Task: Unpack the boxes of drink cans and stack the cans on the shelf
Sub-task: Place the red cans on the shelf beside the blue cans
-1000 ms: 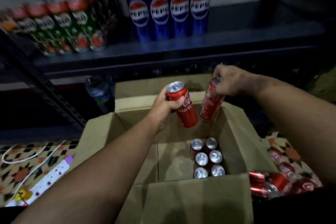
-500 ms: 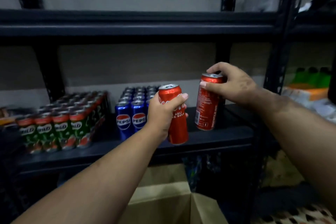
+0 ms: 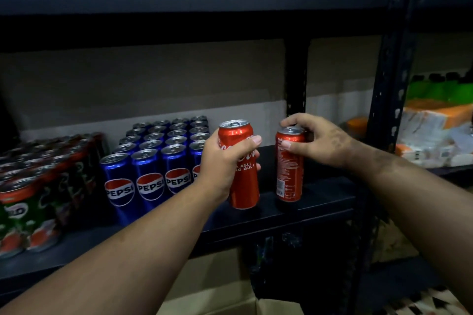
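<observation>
Dark shelf (image 3: 320, 202); two glossy red cans (image 3: 290, 163)

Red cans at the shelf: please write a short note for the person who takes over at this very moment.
Left hand grips a red can, tilted, low over the shelf beside the Pepsi cans.
Right hand holds a second red can by its top, upright, at or just above the shelf.
Done: no red can released yet.
Left: set both down, then go back to the box for more.
</observation>
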